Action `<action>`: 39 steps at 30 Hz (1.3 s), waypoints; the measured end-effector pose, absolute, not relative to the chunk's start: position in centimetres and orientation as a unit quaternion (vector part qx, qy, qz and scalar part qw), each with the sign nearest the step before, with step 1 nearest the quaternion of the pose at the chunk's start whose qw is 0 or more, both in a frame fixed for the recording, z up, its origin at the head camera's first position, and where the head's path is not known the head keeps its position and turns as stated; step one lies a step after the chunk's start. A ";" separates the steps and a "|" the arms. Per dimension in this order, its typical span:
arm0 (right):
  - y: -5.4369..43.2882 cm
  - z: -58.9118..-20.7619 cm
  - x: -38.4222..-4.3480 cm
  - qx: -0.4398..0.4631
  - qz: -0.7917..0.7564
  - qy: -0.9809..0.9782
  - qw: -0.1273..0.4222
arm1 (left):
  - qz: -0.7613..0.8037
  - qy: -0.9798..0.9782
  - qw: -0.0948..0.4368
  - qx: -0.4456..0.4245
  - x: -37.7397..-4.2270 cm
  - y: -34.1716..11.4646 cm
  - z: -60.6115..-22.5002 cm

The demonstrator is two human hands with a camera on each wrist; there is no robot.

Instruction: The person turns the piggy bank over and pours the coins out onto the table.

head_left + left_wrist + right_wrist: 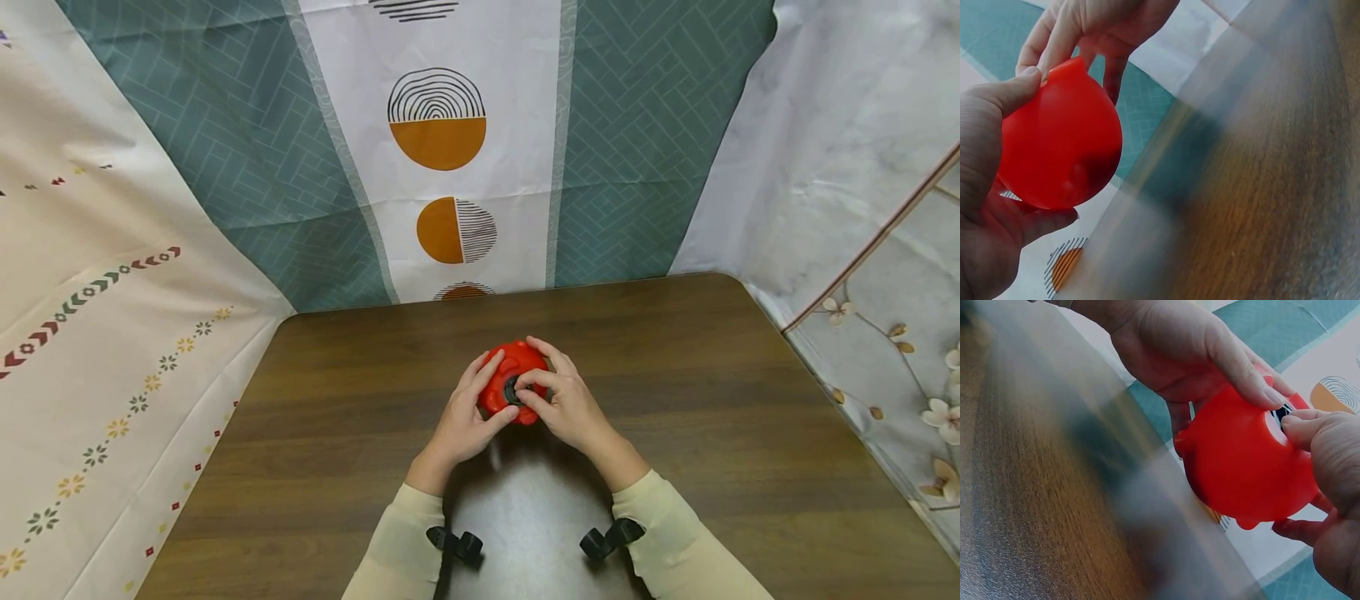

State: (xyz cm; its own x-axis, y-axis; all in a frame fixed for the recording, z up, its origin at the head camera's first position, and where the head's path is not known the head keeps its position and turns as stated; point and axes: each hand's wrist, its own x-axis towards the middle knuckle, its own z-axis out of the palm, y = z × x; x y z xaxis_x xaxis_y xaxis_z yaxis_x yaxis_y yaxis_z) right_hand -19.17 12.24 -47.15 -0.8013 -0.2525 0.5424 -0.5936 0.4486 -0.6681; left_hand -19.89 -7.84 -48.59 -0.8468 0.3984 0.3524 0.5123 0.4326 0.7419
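Your right grip (566,404) pinches a black piece (1282,414) between thumb and fingers at the face of a rounded red body (1241,462). Your left grip (459,423) curls round the red body's left side, its thumb close to the black piece. That red body sits between your two hands, seemingly lifted above the desk (360,400). You look partway through: the red body is steadied and the black piece has your fingers on it, but you have neither clearly seated it nor brought it clear of the red body. Whether you are fitting or freeing it, these views cannot tell. The red body looks like a hollow container, the black piece probably its plug; its inside is hidden from you, so any contents cannot be judged.
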 end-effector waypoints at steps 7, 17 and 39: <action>12.2 -47.0 -19.1 0.251 0.459 -0.833 0.178 | -0.449 -0.850 0.071 -0.266 -19.8 -7.9 -48.5; 12.2 -47.0 -18.9 0.246 0.458 -0.834 0.183 | -0.449 -0.850 0.076 -0.266 -19.8 -8.0 -48.2; 12.0 -47.5 -19.0 0.258 0.478 -0.811 0.215 | -0.543 -0.797 0.051 -0.259 -19.0 -7.7 -46.8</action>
State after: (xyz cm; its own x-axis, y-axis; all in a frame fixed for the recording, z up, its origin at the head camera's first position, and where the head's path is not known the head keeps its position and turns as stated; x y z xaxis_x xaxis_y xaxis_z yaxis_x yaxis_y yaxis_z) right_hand -19.00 11.99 -47.46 -0.7741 -0.2139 0.5959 -0.6249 0.4089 -0.6650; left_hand -19.05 -7.68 -46.82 -0.8608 0.3571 0.3626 0.4682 0.2764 0.8393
